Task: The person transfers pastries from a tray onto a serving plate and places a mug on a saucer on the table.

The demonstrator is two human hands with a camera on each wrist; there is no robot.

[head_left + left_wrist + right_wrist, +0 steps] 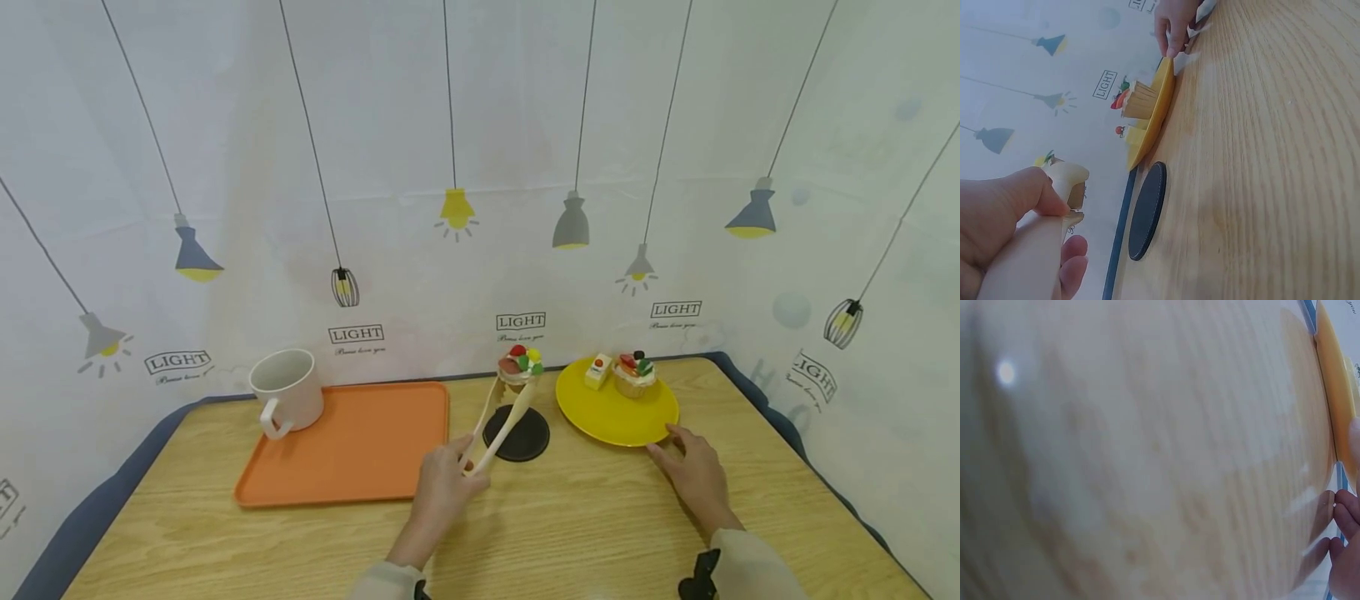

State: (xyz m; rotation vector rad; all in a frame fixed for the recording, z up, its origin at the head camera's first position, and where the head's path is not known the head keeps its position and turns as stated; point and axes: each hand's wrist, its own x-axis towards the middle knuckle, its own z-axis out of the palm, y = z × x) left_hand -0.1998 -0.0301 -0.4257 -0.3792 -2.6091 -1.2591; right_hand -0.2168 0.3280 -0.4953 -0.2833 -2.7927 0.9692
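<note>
My left hand [442, 483] grips a pair of pale tongs [513, 425], also seen close up in the left wrist view. Between the tongs' tips is a small fruit-topped cupcake [517, 371], held up above a round black coaster [517, 435]. My right hand [696, 471] has its thumb and fingertips at the near right rim of a yellow plate [600, 425], pinching the edge. On that plate stand a second fruit cupcake [634, 379] and a little cream-coloured cake piece [597, 372]. Only a few fingers of the right hand show in the right wrist view.
An orange tray [360, 458] lies to the left, with a white mug [288, 387] at its far left corner, handle toward me. Behind the wooden table [570, 533] hangs a white curtain [517, 108] printed with lamps.
</note>
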